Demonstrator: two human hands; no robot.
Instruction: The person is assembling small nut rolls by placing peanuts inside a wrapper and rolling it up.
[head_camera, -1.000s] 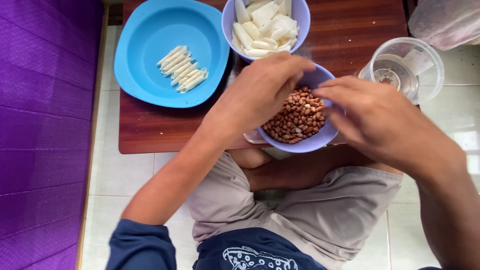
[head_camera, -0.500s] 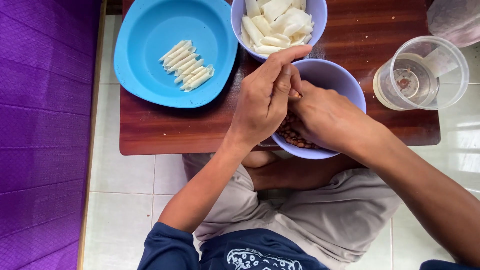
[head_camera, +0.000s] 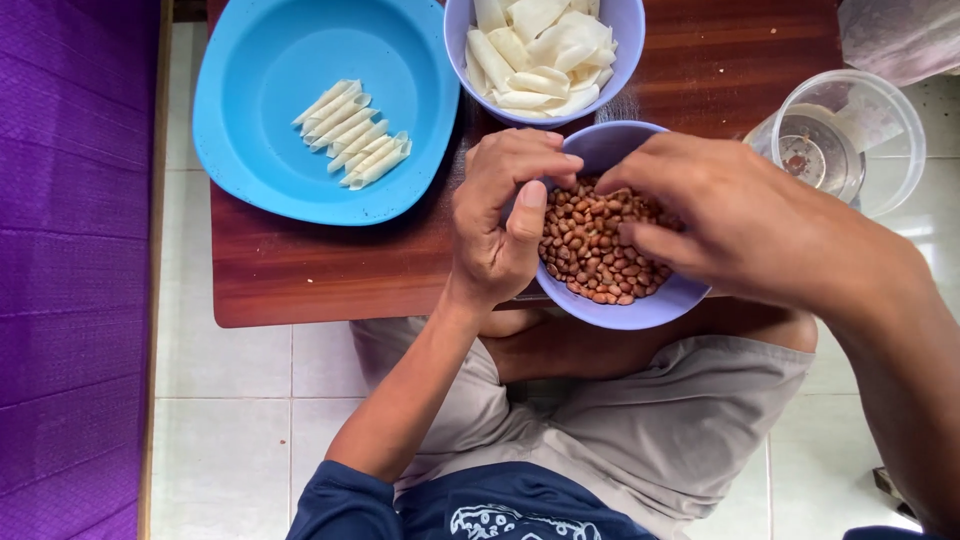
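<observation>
Right then, both hands sat over the purple bowl (head_camera: 640, 305) of peanuts (head_camera: 590, 245) at the table (head_camera: 300, 270) edge. Left hand (head_camera: 505, 225) curled w/ fingers pinched together, holding nothing I could see; right hand (head_camera: 740, 225) had fingertips in the peanuts, grip unclear. Blue plate (head_camera: 260, 120) w/ rolled pastry sticks (head_camera: 355, 135) was nearby.

bright daylight | soft shadows | sharp focus (mild edge distortion)

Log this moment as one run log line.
left hand curled at peanut bowl rim | right hand over peanuts | blue plate holds rolled wrappers
</observation>
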